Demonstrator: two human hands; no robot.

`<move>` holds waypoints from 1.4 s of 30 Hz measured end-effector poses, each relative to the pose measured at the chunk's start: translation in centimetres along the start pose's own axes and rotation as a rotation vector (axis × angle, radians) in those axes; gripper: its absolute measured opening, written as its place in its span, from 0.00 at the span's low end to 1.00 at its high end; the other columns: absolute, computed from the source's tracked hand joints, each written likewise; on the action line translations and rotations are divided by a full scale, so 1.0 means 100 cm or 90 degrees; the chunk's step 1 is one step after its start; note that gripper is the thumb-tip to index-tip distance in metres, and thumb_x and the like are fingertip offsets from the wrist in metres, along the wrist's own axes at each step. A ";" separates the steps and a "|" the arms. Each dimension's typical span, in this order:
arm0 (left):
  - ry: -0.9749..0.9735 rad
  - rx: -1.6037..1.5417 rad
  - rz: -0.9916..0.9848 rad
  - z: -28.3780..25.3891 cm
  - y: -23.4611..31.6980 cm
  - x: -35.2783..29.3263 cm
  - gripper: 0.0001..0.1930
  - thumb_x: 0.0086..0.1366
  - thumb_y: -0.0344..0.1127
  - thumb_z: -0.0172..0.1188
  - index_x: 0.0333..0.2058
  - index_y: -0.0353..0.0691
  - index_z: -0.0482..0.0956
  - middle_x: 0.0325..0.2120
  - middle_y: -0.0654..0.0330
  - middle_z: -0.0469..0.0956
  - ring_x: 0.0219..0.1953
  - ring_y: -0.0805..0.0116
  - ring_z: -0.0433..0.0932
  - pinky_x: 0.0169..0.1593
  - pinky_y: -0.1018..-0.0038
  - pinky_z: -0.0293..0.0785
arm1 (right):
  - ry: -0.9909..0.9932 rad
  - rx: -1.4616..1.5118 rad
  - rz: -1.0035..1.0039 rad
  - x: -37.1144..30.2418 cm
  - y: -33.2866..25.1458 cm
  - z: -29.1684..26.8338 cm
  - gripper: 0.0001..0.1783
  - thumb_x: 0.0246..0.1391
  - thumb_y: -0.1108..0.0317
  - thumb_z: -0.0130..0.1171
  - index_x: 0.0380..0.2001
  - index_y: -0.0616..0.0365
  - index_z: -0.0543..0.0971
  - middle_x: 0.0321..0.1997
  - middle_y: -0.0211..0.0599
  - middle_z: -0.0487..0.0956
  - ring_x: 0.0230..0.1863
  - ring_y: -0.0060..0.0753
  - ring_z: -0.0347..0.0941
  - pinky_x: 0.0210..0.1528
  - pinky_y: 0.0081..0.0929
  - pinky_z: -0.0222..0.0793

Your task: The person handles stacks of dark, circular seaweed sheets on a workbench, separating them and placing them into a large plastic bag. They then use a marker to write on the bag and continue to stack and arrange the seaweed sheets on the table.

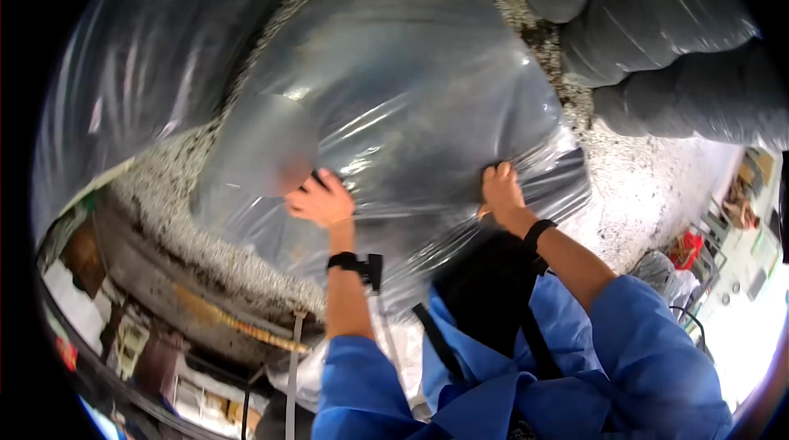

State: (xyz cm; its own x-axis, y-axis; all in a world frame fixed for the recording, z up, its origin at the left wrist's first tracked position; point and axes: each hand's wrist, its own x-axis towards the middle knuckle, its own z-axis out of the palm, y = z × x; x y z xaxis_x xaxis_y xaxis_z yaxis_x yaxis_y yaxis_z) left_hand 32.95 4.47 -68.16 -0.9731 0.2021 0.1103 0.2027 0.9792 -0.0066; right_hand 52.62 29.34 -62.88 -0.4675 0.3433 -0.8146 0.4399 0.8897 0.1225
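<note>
A large, shiny, see-through grey plastic bag [427,103] lies spread in front of me, with folds bunched along its near right side. My left hand [322,200] rests on its near left part, fingers spread; a smeared patch beside the fingertips hides some detail. Farther right, my right hand [503,192] has its fingers curled down on the bag, beside the gathered folds, and seems to pinch the plastic. What the bag contains cannot be made out. Both wrists wear black bands, and blue sleeves cover my upper arms.
Speckled whitish ground [633,185] surrounds the bag. Another large grey plastic-wrapped bundle [156,54] stands at the left, and several stuffed dark bags [657,21] are stacked at the far right. A red item [685,249] and clutter lie at the right; a metal bar [294,374] stands near my left arm.
</note>
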 end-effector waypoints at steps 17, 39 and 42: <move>-0.144 -0.197 0.252 -0.080 0.144 -0.129 0.22 0.59 0.45 0.49 0.53 0.51 0.69 0.54 0.53 0.65 0.57 0.54 0.63 0.51 0.41 0.56 | 0.242 0.267 -0.164 -0.028 0.069 0.037 0.40 0.26 0.52 0.74 0.42 0.61 0.68 0.45 0.47 0.67 0.48 0.48 0.68 0.46 0.34 0.73; -0.401 -0.328 -0.288 -0.104 -0.135 -0.527 0.63 0.42 0.51 0.74 0.63 0.26 0.38 0.64 0.36 0.41 0.66 0.43 0.42 0.67 0.58 0.40 | 0.221 0.291 -0.024 -0.106 0.374 0.258 0.57 0.30 0.62 0.75 0.61 0.61 0.52 0.60 0.49 0.61 0.61 0.46 0.58 0.61 0.41 0.55; -0.747 -0.434 -0.345 -0.073 -0.159 -0.628 0.65 0.40 0.47 0.76 0.64 0.27 0.34 0.65 0.39 0.41 0.67 0.50 0.42 0.68 0.69 0.38 | -0.002 0.667 -0.056 -0.047 0.399 0.302 0.50 0.37 0.66 0.71 0.63 0.62 0.55 0.62 0.43 0.63 0.61 0.37 0.59 0.62 0.34 0.56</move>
State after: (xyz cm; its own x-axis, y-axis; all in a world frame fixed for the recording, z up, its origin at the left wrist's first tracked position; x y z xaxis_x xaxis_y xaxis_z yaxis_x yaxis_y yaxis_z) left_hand 91.65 -23.95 -67.70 -0.4068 0.0425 -0.9125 -0.5230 0.8082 0.2708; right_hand 95.49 54.15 -71.31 -0.5291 0.2882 -0.7982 0.8483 0.2053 -0.4882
